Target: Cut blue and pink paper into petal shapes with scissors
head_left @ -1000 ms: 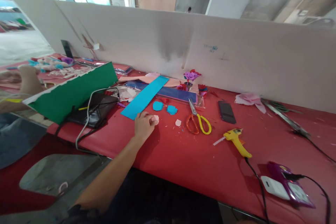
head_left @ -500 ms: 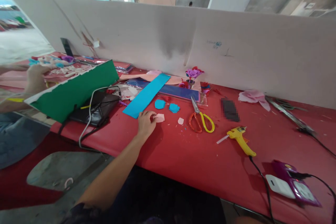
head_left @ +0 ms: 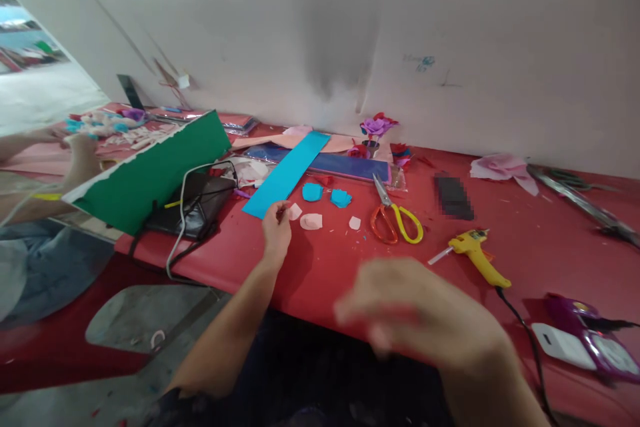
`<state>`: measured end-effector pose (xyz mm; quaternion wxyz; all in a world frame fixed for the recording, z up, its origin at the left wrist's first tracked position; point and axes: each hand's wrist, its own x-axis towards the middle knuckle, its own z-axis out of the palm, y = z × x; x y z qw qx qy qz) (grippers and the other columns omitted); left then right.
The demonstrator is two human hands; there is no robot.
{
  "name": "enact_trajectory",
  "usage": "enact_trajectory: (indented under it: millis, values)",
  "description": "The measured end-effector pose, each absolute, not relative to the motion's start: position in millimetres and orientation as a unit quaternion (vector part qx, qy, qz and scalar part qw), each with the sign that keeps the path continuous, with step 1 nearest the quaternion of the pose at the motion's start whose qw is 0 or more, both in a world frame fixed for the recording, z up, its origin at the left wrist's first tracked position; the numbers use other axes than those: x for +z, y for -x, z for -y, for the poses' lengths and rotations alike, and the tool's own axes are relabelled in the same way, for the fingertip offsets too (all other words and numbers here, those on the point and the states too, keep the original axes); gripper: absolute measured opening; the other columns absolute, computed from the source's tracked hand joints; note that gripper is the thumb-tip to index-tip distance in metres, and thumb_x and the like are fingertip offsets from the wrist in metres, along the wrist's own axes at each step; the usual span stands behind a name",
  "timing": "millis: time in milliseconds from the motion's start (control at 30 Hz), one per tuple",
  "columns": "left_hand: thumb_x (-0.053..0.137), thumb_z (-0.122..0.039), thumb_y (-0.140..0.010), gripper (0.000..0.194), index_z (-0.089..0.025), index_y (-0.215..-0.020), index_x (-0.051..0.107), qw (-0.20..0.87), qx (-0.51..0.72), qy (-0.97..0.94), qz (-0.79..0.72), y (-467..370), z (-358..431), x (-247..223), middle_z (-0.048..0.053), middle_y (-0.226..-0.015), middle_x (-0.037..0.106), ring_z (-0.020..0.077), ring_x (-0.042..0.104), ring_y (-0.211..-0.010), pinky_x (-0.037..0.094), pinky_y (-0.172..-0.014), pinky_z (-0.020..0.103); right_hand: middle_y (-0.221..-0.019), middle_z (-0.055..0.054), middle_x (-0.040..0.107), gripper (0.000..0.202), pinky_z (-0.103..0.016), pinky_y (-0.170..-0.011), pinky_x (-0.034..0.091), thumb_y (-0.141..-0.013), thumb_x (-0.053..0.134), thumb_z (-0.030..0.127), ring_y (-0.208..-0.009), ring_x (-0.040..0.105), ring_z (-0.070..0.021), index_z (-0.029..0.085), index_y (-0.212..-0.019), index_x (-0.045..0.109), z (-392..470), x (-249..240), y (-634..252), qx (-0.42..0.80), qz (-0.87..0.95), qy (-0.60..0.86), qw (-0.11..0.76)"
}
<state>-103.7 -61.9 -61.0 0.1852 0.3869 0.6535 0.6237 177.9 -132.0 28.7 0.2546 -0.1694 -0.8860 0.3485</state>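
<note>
My left hand (head_left: 277,230) has its fingers closed in a pinch on a small pink paper piece (head_left: 295,211), over the red table. Beside it lie another pink piece (head_left: 311,221) and a smaller one (head_left: 355,223). Two blue paper stacks (head_left: 313,192) are just behind, and a long blue strip (head_left: 285,177) slants away from the left hand. My right hand (head_left: 400,310), blurred by motion, is raised above the table's front edge; whether its fingers hold anything is not clear. Scissors (head_left: 390,210) with red and yellow handles lie open beyond it.
A yellow glue gun (head_left: 480,257) and a purple power strip (head_left: 597,340) with cables are at the right. A green board (head_left: 155,177) stands left, beside a black pouch (head_left: 193,203). Another person's arm (head_left: 83,163) is at far left. Paper flowers (head_left: 377,128) stand behind.
My right hand has come into view from below. My left hand has shifted slightly; one pink piece now lies on the table and another is at its fingertips. The view has tilted slightly.
</note>
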Motion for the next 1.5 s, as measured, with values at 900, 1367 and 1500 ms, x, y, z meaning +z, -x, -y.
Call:
enact_trajectory:
  millis: [900,1367,1500]
  values:
    - [0.054,-0.032,-0.082,0.016,-0.019,-0.086,0.062,0.191,0.537,-0.451,-0.687,115,70,-58,0.006,-0.084,0.068,0.0185,0.063,-0.078,0.048,-0.074,0.031,-0.097,-0.010,0.068,0.023,-0.043,-0.090,0.038,-0.079,0.055,0.006,-0.097,0.057,-0.0267,0.020,-0.091,0.070,-8,-11,-93,0.221,0.799,0.463,0.313]
    - [0.062,-0.029,-0.066,0.015,-0.018,-0.074,0.069,0.150,0.497,-0.355,-0.777,211,63,-32,0.001,-0.063,0.065,0.0158,0.058,-0.062,0.045,-0.060,0.027,-0.080,-0.008,0.071,0.019,-0.042,-0.081,0.044,-0.082,0.049,0.020,-0.076,0.062,-0.0255,0.018,-0.083,0.068,-9,-41,-137,0.022,0.800,0.461,0.383]
    - [0.062,-0.023,-0.066,0.005,-0.020,-0.066,0.067,0.108,0.435,-0.382,-0.808,212,61,-32,0.004,-0.070,0.067,0.0209,0.061,-0.079,0.044,-0.076,0.032,-0.081,-0.008,0.071,0.019,-0.043,-0.080,0.045,-0.084,0.049,0.022,-0.080,0.062,-0.0265,0.019,-0.084,0.068,1,-30,-130,0.052,0.793,0.441,0.417]
